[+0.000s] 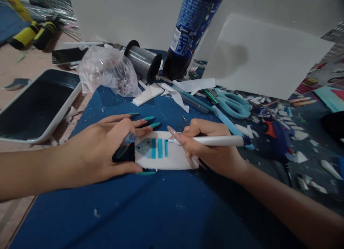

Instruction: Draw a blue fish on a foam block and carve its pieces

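Note:
A white flat piece (177, 162), like foam or card, lies on a blue mat (113, 213). It bears a grey-blue rounded shape with two dark dots and several bright blue stripes. My left hand (107, 145), with long teal nails, holds the piece's left end between thumb and fingers, its index finger curled. On that finger is a blue patterned bit I cannot make out. My right hand (206, 145) grips a white marker (217, 140) with a dark blue end. The marker's blue tip touches the piece at the rightmost stripe, while my lower right fingers rest on its right end.
Behind my hands lie a light blue cutter (195, 101), scissors (233, 103) and paper strips (197, 84). A wire spool (142, 60), plastic bag (104, 67) and dark blue bottle (185, 33) stand farther back. A black-screened white-edged device (40, 103) is left; white scraps (299, 134) litter the right.

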Motion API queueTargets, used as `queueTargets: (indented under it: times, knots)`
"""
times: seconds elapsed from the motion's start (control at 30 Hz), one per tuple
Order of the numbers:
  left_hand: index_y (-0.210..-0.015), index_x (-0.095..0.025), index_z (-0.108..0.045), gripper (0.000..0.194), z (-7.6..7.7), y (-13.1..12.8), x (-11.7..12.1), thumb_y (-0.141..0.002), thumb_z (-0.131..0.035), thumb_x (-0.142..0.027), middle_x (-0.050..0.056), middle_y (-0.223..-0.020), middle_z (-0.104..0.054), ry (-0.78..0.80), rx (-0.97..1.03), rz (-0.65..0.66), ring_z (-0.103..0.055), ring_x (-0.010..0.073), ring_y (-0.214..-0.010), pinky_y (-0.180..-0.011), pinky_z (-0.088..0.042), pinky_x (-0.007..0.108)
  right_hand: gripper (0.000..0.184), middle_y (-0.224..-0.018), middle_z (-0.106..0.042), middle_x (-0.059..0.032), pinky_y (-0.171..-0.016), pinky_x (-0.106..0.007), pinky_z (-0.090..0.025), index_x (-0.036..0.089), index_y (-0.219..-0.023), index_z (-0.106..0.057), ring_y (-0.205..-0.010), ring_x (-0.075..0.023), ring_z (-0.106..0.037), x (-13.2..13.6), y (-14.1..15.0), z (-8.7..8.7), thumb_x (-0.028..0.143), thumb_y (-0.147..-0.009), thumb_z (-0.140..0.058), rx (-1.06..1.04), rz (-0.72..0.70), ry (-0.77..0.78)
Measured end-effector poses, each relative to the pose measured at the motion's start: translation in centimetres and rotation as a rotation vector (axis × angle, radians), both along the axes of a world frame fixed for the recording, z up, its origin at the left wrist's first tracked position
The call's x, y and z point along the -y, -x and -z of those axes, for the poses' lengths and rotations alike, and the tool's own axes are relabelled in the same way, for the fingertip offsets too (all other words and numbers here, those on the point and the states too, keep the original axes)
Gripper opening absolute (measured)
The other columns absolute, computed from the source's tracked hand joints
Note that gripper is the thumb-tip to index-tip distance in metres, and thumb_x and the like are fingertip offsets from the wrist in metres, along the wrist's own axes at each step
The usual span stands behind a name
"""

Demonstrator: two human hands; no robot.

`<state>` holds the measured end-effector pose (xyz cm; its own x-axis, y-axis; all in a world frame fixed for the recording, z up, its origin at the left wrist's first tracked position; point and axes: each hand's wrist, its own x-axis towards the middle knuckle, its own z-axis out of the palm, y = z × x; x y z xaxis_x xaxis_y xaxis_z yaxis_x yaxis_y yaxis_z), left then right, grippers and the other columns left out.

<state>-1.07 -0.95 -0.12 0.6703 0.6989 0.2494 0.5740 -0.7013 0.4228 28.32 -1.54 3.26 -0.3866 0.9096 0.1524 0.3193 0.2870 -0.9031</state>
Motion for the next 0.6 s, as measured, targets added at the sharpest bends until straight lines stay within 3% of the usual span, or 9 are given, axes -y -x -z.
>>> queueTargets:
  times: [0.17,0.43,0.6]
  knots:
    - [-0.110,-0.029,-0.052,0.052,0.02,-0.03,0.00,-0.099,-0.048,-0.080,0.006,-0.112,-0.082,0.037,-0.002,0.004,-0.074,0.0349,-0.127,-0.112,-0.060,0.048,0.043,-0.055,-0.046,0.0052,-0.050,-0.029,-0.030,0.023,-0.059,-0.041,-0.050,-0.0095,-0.043,-0.23,-0.02,0.12,0.022,-0.092,-0.068,0.018,-0.036,0.049]
    - [-0.118,-0.032,-0.053,0.052,0.57,0.42,-0.11,-0.096,-0.055,-0.079,0.007,-0.116,-0.082,0.010,0.004,0.000,-0.072,0.0385,-0.131,-0.103,-0.065,0.051,0.040,-0.053,-0.051,0.0044,-0.048,-0.026,-0.033,0.023,-0.060,-0.045,-0.050,-0.0100,-0.045,-0.20,0.11,0.21,0.023,-0.090,-0.071,-0.022,0.037,0.101]
    - [-0.116,-0.030,-0.050,0.053,-0.18,-0.22,0.02,-0.097,-0.059,-0.078,0.010,-0.143,-0.074,0.010,0.026,0.028,-0.062,0.0361,-0.145,-0.115,-0.059,0.049,0.042,-0.049,-0.055,0.0060,-0.037,-0.022,-0.031,0.024,-0.062,-0.045,-0.038,-0.0083,-0.046,-0.21,0.23,0.29,0.028,-0.090,-0.077,-0.127,0.051,0.226]
